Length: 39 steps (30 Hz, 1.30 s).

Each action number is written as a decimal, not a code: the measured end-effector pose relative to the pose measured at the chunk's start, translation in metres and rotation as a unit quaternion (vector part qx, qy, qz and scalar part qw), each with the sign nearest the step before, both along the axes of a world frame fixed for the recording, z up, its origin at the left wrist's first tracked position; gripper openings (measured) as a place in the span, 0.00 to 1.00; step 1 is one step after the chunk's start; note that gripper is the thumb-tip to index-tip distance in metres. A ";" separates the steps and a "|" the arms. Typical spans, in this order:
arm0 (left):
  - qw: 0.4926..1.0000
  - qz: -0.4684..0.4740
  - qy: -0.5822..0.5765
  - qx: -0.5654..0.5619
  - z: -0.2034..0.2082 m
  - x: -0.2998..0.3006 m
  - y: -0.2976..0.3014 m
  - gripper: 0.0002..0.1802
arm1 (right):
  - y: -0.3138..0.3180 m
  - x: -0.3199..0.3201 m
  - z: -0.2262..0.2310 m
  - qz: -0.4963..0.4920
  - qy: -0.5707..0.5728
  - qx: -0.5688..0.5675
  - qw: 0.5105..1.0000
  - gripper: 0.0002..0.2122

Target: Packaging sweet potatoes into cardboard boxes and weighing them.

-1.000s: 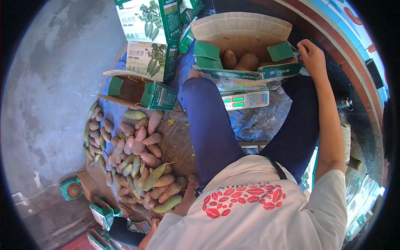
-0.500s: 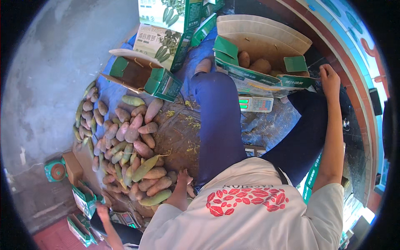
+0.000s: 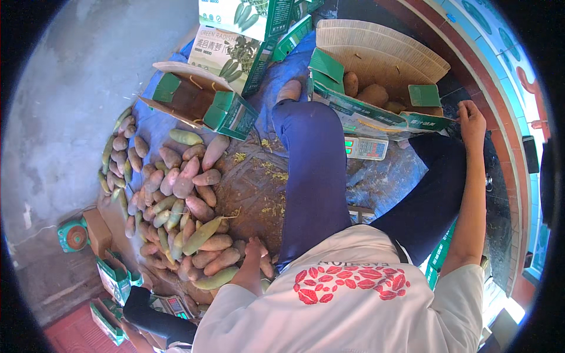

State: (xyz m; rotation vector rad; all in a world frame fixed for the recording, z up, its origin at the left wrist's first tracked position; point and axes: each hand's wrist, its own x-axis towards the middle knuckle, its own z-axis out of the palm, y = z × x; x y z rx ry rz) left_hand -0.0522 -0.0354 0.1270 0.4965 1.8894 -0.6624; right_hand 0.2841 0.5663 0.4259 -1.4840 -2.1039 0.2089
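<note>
My left hand [image 3: 255, 247] is low at the right edge of a heap, its fingers apart beside a reddish-brown root vegetable [image 3: 267, 267]. The heap mixes reddish-brown roots [image 3: 199, 209] with long green radishes [image 3: 203, 236]. Out to the right, my right hand [image 3: 471, 122] has its fingers pinched at the end of the front flap of a large cardboard box [image 3: 376, 112]. Several brown roots [image 3: 372, 95] lie inside that box. Beneath its front edge, a digital scale [image 3: 366, 148] shows a lit green display, partly covered by my leg.
A smaller open carton [image 3: 232, 116] stands beyond the heap, before stacked printed cartons [image 3: 226, 56]. At lower left are another person's dark-clothed limb [image 3: 156, 317], a second scale [image 3: 175, 306], green cartons [image 3: 115, 276] and a round green device [image 3: 74, 236]. Blue sheeting [image 3: 376, 185] covers the floor.
The view has shifted slightly. My hands stay in nearly the same places, the left fingers now a little more spread. At lower left, the other person's arm has moved away from the front.
</note>
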 end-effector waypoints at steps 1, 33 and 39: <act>1.000 0.002 -0.001 -0.011 0.003 -0.002 0.002 0.47 | 0.001 0.002 -0.001 -0.007 0.007 -0.010 1.000 0.09; 0.999 -0.006 -0.040 0.017 0.037 -0.013 0.004 0.48 | -0.010 -0.006 0.010 -0.006 0.010 0.007 1.000 0.10; 0.997 -0.034 -0.050 0.043 0.062 -0.018 0.027 0.44 | -0.015 -0.008 0.013 -0.022 0.033 -0.012 0.999 0.10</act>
